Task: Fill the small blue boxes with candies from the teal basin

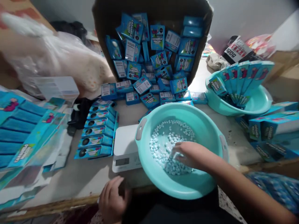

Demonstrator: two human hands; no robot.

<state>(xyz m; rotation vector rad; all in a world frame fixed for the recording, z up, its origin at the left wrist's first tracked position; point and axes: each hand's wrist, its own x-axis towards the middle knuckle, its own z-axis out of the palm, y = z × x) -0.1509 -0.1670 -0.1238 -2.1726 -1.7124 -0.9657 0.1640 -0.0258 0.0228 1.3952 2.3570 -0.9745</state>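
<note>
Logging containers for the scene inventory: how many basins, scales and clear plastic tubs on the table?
Turquoise basins: 2, near basin with the right hand in the small pale candies, far basin holding flat cartons.
White scale: 1
Clear plastic tub: 1
Total: 4

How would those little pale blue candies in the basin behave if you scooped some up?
The candies look small and rounded, so they would probably roll and slip between the fingers of the right hand. Being loose in the basin, they would likely scatter if spilled.
</note>
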